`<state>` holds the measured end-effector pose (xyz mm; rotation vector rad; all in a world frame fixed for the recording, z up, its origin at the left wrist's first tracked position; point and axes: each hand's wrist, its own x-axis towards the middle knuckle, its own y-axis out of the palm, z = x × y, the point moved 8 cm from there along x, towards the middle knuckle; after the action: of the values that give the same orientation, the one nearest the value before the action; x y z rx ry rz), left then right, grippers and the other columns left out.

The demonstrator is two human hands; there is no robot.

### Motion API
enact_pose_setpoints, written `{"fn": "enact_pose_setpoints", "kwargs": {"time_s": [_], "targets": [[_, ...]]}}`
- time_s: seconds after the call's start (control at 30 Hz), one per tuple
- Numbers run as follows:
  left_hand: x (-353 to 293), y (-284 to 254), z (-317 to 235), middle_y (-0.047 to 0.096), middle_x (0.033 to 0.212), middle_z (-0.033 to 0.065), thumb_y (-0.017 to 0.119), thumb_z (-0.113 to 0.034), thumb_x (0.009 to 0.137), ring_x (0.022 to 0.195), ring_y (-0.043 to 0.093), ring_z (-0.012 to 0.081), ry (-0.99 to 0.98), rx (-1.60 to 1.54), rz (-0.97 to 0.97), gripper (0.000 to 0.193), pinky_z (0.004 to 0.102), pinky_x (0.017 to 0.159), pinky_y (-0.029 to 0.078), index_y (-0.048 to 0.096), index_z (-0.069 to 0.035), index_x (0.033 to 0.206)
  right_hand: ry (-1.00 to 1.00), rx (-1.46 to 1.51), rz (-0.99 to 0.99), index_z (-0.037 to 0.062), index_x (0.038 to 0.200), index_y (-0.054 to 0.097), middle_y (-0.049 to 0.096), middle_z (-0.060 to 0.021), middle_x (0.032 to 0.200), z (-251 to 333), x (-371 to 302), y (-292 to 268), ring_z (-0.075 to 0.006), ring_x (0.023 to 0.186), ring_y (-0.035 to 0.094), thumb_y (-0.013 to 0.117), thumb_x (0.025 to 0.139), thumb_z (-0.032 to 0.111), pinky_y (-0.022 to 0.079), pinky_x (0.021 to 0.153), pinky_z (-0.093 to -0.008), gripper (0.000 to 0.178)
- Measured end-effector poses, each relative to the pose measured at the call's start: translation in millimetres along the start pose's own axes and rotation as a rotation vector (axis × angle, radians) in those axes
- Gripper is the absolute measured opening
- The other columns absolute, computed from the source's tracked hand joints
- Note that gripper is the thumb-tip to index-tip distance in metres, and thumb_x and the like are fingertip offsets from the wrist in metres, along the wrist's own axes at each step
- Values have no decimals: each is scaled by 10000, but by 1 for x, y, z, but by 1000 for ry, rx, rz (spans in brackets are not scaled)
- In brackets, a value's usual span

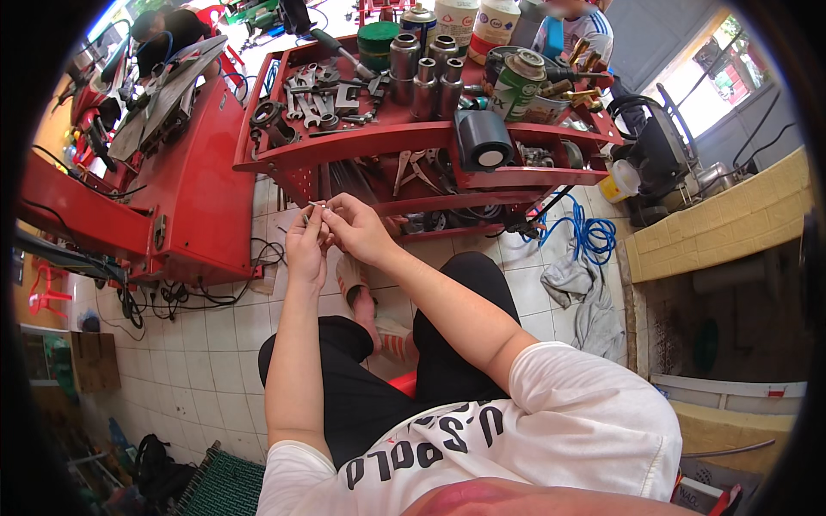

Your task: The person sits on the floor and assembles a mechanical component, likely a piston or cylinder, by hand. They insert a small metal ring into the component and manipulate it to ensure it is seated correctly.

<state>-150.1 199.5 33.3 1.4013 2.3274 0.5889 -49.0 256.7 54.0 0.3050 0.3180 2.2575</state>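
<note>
My left hand (306,251) and my right hand (360,230) meet in front of the red tool cart (361,146), above my knees. Both are closed, fingertips pinched together around a small, thin metal piece (317,205). Its kind is too small to make out, and the fingers cover most of it. On the cart's top, just beyond my hands, lie several wrenches (320,107). Tall steel sockets (404,58) stand upright to the right of them.
A green spray can (519,84) and a black cup-shaped holder (483,139) are at the cart's right. Red machinery (202,172) stands left, with black cables (225,297) below. A blue hose (594,230) and a grey cloth (587,301) lie on the tiles. Another person (594,30) is beyond the cart.
</note>
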Motion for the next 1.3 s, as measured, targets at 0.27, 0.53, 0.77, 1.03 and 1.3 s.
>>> {"fn": "enact_pose_setpoints", "kwargs": {"time_s": [0.27,0.53,0.77,1.03,1.3], "targets": [[-1,2,-1,484,693,-103,651,-222,1039,596,415,12,-4,-13,10,163,207,580,380,679,-90,1129,8,41,13,-15,1069,620,666,-24,836,-1,0,1,-57,715,618,608,1040,170,512,632,-240,188],[1,-4,4,504,725,-101,619,-236,1054,618,434,9,-36,-11,51,150,195,578,395,692,-126,1126,38,6,-6,11,1097,618,674,-19,835,-6,-1,0,-51,699,621,582,1062,220,460,529,-226,214],[1,-1,-2,422,694,-94,578,-271,1072,609,400,31,-110,-280,34,163,242,616,389,678,-143,1081,-6,48,-5,19,1080,599,572,15,737,-17,0,-1,-38,576,493,552,1080,208,403,488,-224,195],[9,-19,-7,400,682,-62,581,-333,1053,607,392,68,-127,-710,19,194,254,634,374,623,-166,965,-54,-66,-53,45,1095,580,491,31,681,-5,-6,4,-48,556,437,550,1084,237,393,508,-226,194],[5,-9,-8,450,693,-94,697,-264,985,638,448,48,-147,-419,-10,138,250,625,393,624,-155,940,-205,-244,-36,21,1143,604,640,-3,820,25,-9,14,-35,630,533,659,1003,138,422,539,-212,191]]}}
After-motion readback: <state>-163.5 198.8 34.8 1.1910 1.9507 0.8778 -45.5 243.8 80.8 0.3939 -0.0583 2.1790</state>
